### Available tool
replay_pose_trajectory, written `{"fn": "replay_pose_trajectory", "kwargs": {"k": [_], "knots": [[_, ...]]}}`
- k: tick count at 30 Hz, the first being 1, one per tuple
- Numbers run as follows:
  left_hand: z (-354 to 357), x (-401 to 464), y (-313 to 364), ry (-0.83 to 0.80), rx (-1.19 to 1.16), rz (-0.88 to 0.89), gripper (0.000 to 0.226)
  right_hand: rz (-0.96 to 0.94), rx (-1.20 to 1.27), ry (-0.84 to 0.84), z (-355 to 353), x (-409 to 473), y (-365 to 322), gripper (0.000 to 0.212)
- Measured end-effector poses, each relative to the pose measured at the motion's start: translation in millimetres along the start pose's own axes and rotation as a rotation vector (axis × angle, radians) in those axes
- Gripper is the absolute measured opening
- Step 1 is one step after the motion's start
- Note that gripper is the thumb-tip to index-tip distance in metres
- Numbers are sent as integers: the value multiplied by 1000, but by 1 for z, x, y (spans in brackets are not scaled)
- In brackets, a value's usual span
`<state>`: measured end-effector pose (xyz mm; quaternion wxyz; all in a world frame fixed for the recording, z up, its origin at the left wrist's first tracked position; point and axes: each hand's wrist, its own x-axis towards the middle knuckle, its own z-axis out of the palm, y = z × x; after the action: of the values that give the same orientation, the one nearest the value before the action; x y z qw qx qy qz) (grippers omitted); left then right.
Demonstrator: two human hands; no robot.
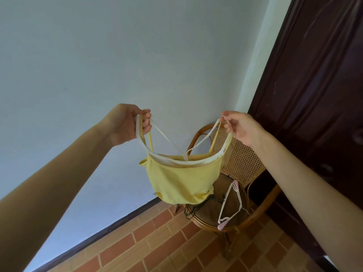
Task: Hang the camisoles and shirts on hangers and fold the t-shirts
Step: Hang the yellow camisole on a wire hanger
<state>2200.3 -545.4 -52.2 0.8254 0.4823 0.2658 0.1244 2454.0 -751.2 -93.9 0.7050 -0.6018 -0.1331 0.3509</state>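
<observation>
A yellow camisole [182, 181] with white trim and thin straps hangs in the air between my hands. My left hand [127, 124] grips its left straps with curled fingers. My right hand [238, 127] pinches the right strap between thumb and fingers. The garment hangs open in front of a rattan chair [239, 160]. On the chair seat lie a pink-and-white hanger [231, 205] and dark wire hangers [194, 210], partly hidden by the camisole.
A pale blue wall fills the left and middle. A dark brown wooden door [314, 85] stands at the right, close behind the chair. Terracotta floor tiles [149, 246] run along the wall's dark skirting.
</observation>
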Motion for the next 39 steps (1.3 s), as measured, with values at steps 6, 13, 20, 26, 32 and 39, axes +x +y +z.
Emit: {"fn": "replay_pose_trajectory", "kwargs": {"k": [6, 13, 20, 26, 32, 39], "knots": [[29, 20, -17, -68, -20, -54, 26, -60, -84, -133, 19, -15, -1, 19], [62, 54, -43, -210, 65, -158, 22, -71, -150, -215, 34, -24, 16, 24], [75, 81, -71, -318, 117, -251, 19, -9, -429, -154, 29, -16, 44, 37], [71, 116, -111, -361, 103, -378, 21, 86, -598, -170, 13, -10, 65, 50], [76, 152, -149, -294, 50, -474, 21, 223, -512, -86, -34, 23, 96, 64], [87, 220, -185, -185, 88, -536, 26, 361, -398, -58, -105, 93, 144, 55]]}}
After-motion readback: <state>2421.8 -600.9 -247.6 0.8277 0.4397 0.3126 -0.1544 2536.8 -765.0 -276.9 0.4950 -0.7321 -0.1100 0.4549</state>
